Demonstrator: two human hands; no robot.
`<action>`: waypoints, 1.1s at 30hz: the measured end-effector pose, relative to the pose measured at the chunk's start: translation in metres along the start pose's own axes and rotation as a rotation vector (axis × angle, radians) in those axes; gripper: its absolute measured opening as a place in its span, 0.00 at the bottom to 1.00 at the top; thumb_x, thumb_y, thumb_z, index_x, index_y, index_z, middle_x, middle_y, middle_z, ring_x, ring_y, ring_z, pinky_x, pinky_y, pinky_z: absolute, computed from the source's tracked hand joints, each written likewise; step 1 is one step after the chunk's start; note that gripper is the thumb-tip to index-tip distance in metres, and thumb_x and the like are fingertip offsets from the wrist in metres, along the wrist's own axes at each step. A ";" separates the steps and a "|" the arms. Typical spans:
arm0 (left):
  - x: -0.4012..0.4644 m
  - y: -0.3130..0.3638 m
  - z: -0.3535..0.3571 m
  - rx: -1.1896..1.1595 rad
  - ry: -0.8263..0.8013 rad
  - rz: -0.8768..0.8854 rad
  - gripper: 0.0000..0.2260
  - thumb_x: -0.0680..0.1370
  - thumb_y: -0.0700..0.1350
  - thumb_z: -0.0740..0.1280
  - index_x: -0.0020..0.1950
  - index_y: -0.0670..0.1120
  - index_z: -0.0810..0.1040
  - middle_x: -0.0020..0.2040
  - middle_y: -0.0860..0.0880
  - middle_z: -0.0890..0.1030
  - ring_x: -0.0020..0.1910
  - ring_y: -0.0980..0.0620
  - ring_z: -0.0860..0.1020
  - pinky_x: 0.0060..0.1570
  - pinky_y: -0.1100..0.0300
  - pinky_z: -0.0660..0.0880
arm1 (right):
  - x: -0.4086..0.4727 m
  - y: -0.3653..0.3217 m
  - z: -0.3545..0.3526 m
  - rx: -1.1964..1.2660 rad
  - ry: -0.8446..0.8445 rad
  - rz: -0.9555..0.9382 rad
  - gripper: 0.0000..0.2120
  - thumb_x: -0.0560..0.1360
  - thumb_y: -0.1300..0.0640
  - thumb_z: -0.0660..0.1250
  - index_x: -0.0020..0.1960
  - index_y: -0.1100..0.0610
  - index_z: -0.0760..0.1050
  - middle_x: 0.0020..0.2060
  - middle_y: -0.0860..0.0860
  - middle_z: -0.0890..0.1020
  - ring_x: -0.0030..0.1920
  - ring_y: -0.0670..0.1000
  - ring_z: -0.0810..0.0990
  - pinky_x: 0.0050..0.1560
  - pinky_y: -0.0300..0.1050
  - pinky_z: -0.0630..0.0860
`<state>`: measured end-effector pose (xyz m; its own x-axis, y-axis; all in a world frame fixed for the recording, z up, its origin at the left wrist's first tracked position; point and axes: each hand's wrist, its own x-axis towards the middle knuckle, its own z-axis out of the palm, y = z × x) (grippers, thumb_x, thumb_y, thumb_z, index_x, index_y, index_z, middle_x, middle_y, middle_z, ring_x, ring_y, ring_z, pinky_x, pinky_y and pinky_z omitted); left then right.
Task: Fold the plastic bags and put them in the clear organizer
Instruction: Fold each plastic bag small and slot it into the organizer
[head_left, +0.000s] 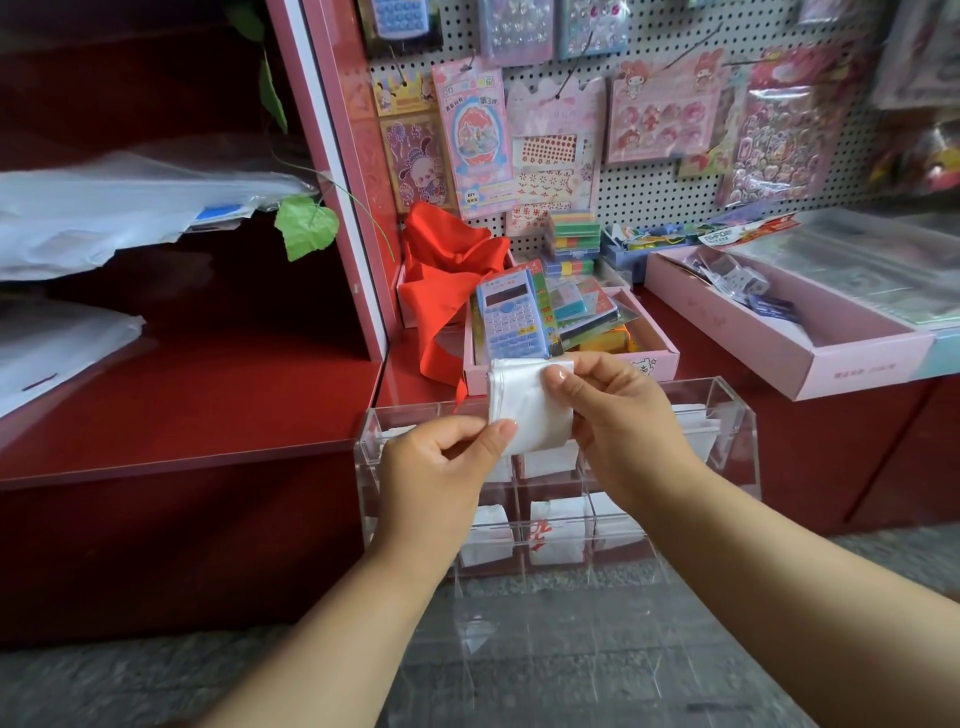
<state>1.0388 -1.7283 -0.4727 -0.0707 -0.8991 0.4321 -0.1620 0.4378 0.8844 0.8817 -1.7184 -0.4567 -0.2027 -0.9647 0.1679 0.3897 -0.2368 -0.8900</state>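
The clear organizer (727, 415) stands in front of the red table (182, 405), several of its compartments holding folded white bags (558, 530). Just above the organizer, a folded white plastic bag (524, 410) is held between both hands. The right hand (623, 415) pinches its upper edge with thumb and fingers; the left hand (436, 467) pinches its lower corner, fingers curled.
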 end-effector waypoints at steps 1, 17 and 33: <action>0.000 -0.001 0.001 -0.030 -0.001 -0.023 0.04 0.72 0.46 0.75 0.39 0.52 0.82 0.34 0.55 0.83 0.34 0.59 0.78 0.39 0.63 0.74 | -0.001 0.000 -0.001 -0.012 0.002 -0.021 0.08 0.65 0.57 0.72 0.42 0.59 0.77 0.40 0.56 0.81 0.42 0.53 0.78 0.47 0.51 0.75; 0.009 -0.001 0.001 -0.211 0.048 -0.160 0.07 0.73 0.46 0.73 0.37 0.47 0.79 0.29 0.53 0.75 0.32 0.52 0.70 0.34 0.56 0.68 | -0.008 0.006 0.007 -0.375 -0.128 -0.063 0.08 0.70 0.54 0.72 0.45 0.59 0.80 0.40 0.57 0.84 0.41 0.52 0.81 0.44 0.54 0.79; 0.014 -0.012 0.004 -0.171 0.234 -0.132 0.18 0.69 0.64 0.68 0.34 0.50 0.75 0.29 0.54 0.70 0.34 0.51 0.66 0.37 0.53 0.65 | -0.011 0.007 -0.006 -0.667 -0.426 0.185 0.02 0.72 0.61 0.74 0.41 0.59 0.83 0.34 0.54 0.82 0.37 0.48 0.79 0.47 0.45 0.77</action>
<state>1.0355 -1.7463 -0.4785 0.1715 -0.9307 0.3232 0.0149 0.3304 0.9437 0.8814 -1.7084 -0.4670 0.2241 -0.9743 0.0210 -0.2614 -0.0809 -0.9618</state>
